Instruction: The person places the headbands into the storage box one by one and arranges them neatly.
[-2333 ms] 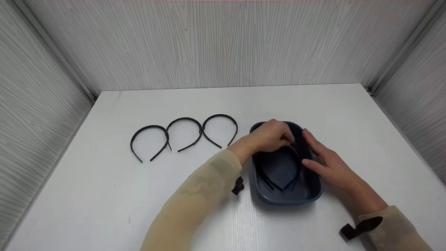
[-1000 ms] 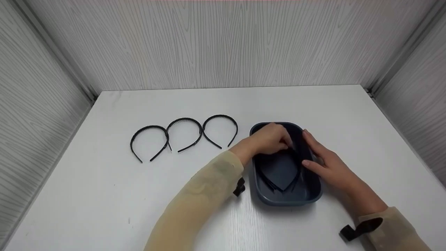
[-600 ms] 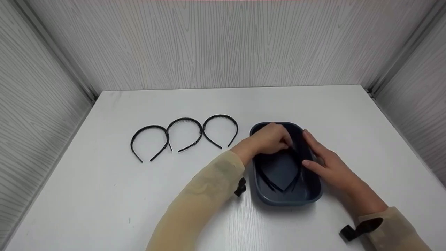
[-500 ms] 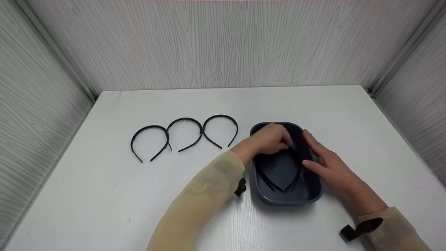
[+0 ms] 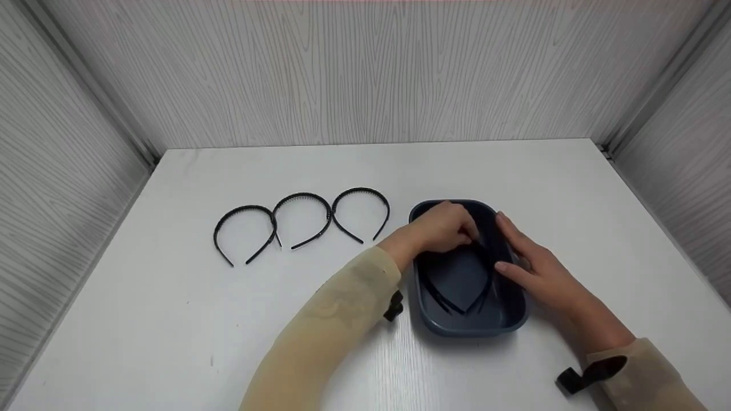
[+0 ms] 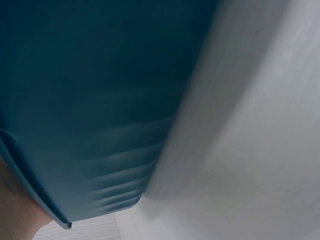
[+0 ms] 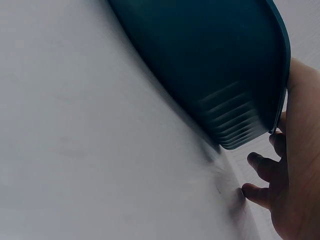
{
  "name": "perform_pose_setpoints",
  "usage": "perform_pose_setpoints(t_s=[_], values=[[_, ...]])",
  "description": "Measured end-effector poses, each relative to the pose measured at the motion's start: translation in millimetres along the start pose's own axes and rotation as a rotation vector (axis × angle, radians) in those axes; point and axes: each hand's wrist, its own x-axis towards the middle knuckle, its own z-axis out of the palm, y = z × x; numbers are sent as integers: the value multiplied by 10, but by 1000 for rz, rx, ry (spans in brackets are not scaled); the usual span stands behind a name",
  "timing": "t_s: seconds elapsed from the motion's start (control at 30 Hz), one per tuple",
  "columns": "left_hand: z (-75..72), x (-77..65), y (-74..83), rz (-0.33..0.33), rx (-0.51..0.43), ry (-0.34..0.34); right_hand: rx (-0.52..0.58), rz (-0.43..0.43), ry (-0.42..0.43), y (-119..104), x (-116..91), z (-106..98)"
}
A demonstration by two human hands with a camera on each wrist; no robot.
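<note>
In the head view my left hand [image 5: 445,228] reaches down into a dark blue plastic bin [image 5: 474,331]. Its curled fingers are at the top of the black headbands [image 5: 488,279] in there, holding a headband arch, though the fingertips are hidden. Several headband ends point toward me at the bin's near side. My right hand [image 5: 539,268] holds the bin's right rim, thumb over the edge and fingers along the outside. From the right wrist, that hand [image 7: 300,165] shows beside the bin [image 7: 215,65], with the lower fingers spread apart off the wall.
Three black toothed headbands lie in a row on the white table [image 5: 228,331]: a left one [image 5: 216,234], a middle one [image 5: 302,194] and a right one [image 5: 361,189]. Neighbours touch or overlap. Pale wood-grain panels [image 5: 365,74] enclose the table at back and sides.
Since the earliest frame my left hand has shifted slightly down and toward me inside the bin, and the headband ends there have moved a little closer together. The right hand holds still.
</note>
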Motion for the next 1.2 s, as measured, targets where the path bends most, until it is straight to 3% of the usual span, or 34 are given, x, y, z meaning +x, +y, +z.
perform_pose_setpoints(t_s=[0.5, 0.77, 0.97, 1.2], values=[[-26, -16, -3, 28, -7, 13, -1, -6, 6, 4, -2, 5], [-189, -138, 26, 37, -60, 66, 5, -15, 9, 32, 9, 23], [-496, -438, -45, 63, -118, 140, -7, -14, 18, 33, 23, 34], [-890, -1064, -350, 32, -208, 300, -37, -21, 24, 67, 40, 46]])
